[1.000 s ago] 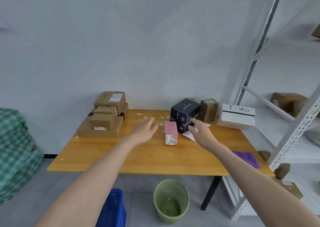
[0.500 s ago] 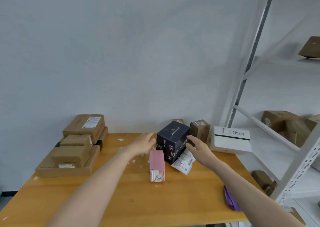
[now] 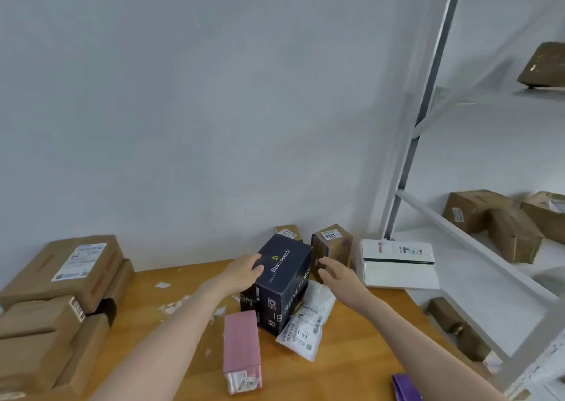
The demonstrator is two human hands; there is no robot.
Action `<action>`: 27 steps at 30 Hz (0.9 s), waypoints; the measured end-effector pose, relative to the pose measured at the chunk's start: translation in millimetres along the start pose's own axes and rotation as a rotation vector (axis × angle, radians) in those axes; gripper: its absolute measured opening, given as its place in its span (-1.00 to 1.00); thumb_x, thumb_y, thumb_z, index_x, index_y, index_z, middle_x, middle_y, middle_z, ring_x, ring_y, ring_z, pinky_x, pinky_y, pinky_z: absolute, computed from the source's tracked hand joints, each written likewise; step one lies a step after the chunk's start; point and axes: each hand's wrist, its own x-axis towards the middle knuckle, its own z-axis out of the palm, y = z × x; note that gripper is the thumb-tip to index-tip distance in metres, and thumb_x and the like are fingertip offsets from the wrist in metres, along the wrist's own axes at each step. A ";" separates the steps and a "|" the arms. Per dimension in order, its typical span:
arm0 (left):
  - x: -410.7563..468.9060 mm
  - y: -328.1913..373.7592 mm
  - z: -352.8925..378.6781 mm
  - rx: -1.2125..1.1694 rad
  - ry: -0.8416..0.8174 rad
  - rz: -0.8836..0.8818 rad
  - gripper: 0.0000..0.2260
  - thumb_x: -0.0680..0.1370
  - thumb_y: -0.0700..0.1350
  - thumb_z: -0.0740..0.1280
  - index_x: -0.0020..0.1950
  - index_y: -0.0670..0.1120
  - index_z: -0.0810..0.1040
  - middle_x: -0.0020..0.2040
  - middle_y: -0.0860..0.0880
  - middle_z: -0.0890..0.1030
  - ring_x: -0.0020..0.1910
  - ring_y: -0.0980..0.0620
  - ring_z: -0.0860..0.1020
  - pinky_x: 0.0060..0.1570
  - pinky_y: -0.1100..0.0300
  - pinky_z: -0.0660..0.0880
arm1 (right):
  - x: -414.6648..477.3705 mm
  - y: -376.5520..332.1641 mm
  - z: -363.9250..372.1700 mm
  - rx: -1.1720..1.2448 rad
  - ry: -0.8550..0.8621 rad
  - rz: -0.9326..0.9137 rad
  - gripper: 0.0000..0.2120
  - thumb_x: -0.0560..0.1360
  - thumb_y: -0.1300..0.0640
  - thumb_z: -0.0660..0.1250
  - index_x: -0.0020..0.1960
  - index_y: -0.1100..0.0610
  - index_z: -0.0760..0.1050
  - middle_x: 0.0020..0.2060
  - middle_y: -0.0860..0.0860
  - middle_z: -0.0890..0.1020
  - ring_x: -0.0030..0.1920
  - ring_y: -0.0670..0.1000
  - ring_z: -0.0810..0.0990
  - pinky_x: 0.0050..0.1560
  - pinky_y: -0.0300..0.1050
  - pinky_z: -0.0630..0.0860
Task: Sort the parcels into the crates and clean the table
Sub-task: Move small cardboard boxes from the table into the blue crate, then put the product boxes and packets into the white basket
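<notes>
Navy cardboard box (image 3: 286, 281) stands upright at wooden table's (image 3: 351, 339) back-centre, corner edge twd viewer, long axis approx vertical. Pink oblong carton (image 3: 241, 339) lies just in front, white poly mailer (image 3: 307, 321) leans vs its right face, small brown box (image 3: 334, 247) behind-right. L hand (image 3: 241, 273), fingers relaxed, touches its top-left edge; R hand (image 3: 337, 273) spread just beside it.

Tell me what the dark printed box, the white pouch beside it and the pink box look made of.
Dark box: likely printed cardboard, smooth with a faint sheen; crisp folded edges, printed lettering.
White pouch: seemingly thin plastic mailer film, soft; it wrinkles and sags, label stuck on.
Pink box: probably card, matte; sharp corners, no gloss visible.
</notes>
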 end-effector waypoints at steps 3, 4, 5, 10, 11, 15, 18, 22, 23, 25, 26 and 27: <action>11.2 3.9 7.8 -0.016 0.014 -0.056 -0.56 0.66 -0.04 0.07 0.52 -0.13 0.17 0.50 -0.09 0.21 0.49 -0.04 0.17 0.46 0.04 0.14 | 27.3 17.9 3.9 0.021 -0.051 0.036 -0.56 0.65 0.04 0.09 0.50 0.10 0.20 0.46 0.01 0.29 0.46 0.01 0.24 0.42 -0.10 0.20; 19.9 2.5 12.8 -0.036 0.012 -0.084 -0.56 0.66 -0.05 0.07 0.52 -0.13 0.15 0.51 -0.10 0.18 0.51 -0.05 0.12 0.47 0.03 0.12 | 39.1 25.2 5.8 0.017 -0.085 0.051 -0.56 0.65 0.04 0.09 0.50 0.10 0.20 0.47 0.02 0.29 0.46 0.02 0.24 0.41 -0.11 0.20; 25.4 -0.3 16.7 -0.051 0.017 -0.117 -0.56 0.66 -0.05 0.07 0.53 -0.13 0.13 0.52 -0.10 0.15 0.52 -0.05 0.09 0.48 0.02 0.10 | 46.8 31.0 8.7 0.008 -0.119 0.064 -0.55 0.65 0.04 0.09 0.50 0.11 0.19 0.47 0.02 0.29 0.46 0.02 0.25 0.41 -0.12 0.21; 49.4 -20.5 22.3 -0.156 0.018 -0.232 -0.64 0.65 -0.14 0.10 0.46 -0.12 0.26 0.41 -0.04 0.34 0.41 -0.05 0.32 0.38 0.11 0.26 | 84.8 43.9 18.2 -0.054 -0.229 0.062 -0.55 0.65 0.04 0.07 0.51 0.12 0.16 0.48 0.03 0.27 0.46 0.02 0.25 0.40 -0.15 0.21; 53.4 -25.7 25.1 -0.174 0.023 -0.255 -0.72 0.64 -0.17 0.12 0.34 -0.07 0.36 0.29 0.01 0.45 0.31 -0.05 0.41 0.30 0.12 0.36 | 94.8 47.7 21.0 -0.068 -0.256 0.054 -0.55 0.65 0.04 0.07 0.51 0.12 0.15 0.49 0.03 0.24 0.46 0.01 0.23 0.40 -0.16 0.19; 55.3 -27.7 23.9 -0.148 0.004 -0.289 -0.82 0.60 -0.12 0.24 0.10 0.13 0.32 0.05 0.20 0.33 0.19 0.03 0.33 0.07 0.28 0.25 | 119.0 41.2 16.8 -0.128 -0.271 -0.022 -0.51 0.64 0.06 0.11 0.53 0.13 0.10 0.53 0.04 0.09 0.53 0.01 0.05 0.44 -0.15 0.11; 60.7 -32.0 35.4 -0.173 0.008 -0.310 -0.29 0.40 0.14 0.44 0.44 -0.02 0.20 0.35 0.01 0.30 0.37 -0.03 0.31 0.31 0.14 0.31 | 141.4 43.7 10.2 -0.135 -0.315 -0.021 -0.45 0.60 0.08 0.16 0.53 0.14 0.07 0.51 0.05 0.12 0.52 0.05 0.08 0.46 -0.06 0.12; 75.2 -25.1 56.2 -0.431 0.066 -0.488 -0.12 0.39 0.13 0.47 0.53 -0.06 0.02 0.48 -0.10 0.12 0.43 -0.13 0.23 0.37 0.00 0.28 | 153.0 43.2 10.7 0.024 -0.378 0.081 -0.50 0.59 0.09 0.17 0.44 0.11 0.03 0.32 0.05 0.39 0.20 -0.01 0.42 0.22 -0.19 0.36; 78.0 -19.9 59.4 -0.562 0.116 -0.561 -0.21 0.47 0.04 0.42 0.53 -0.10 0.02 0.49 -0.13 0.12 0.42 -0.17 0.26 0.37 -0.04 0.29 | 151.9 41.9 14.2 0.070 -0.380 0.108 -0.47 0.61 0.10 0.15 0.47 0.12 -0.04 0.29 0.05 0.41 0.13 -0.03 0.43 0.16 -0.21 0.38; 85.4 -15.8 65.2 -0.820 0.179 -0.669 -0.45 0.54 -0.03 0.35 0.44 -0.11 0.19 0.41 -0.15 0.31 0.29 -0.22 0.40 0.27 -0.09 0.41 | 150.0 42.4 24.9 0.154 -0.374 0.121 -0.31 0.62 0.07 0.16 0.53 0.12 -0.22 0.30 0.03 0.44 0.12 -0.02 0.47 0.21 -0.17 0.43; 84.5 -11.1 63.9 -0.905 0.177 -0.688 -0.59 0.57 -0.05 0.32 0.35 -0.10 0.28 0.32 -0.15 0.41 0.19 -0.21 0.46 0.21 -0.07 0.45 | 147.2 40.7 30.2 0.189 -0.372 0.135 -0.24 0.61 0.06 0.18 0.53 0.12 -0.32 0.34 0.04 0.43 0.16 0.00 0.49 0.23 -0.15 0.42; 84.7 -10.7 65.7 -0.912 0.167 -0.680 -0.71 0.58 -0.07 0.30 0.24 -0.09 0.32 0.21 -0.13 0.48 0.08 -0.17 0.51 0.16 -0.04 0.48 | 144.1 40.2 35.7 0.245 -0.370 0.153 -0.19 0.61 0.06 0.20 0.52 0.12 -0.38 0.37 0.05 0.41 0.22 0.03 0.48 0.25 -0.13 0.41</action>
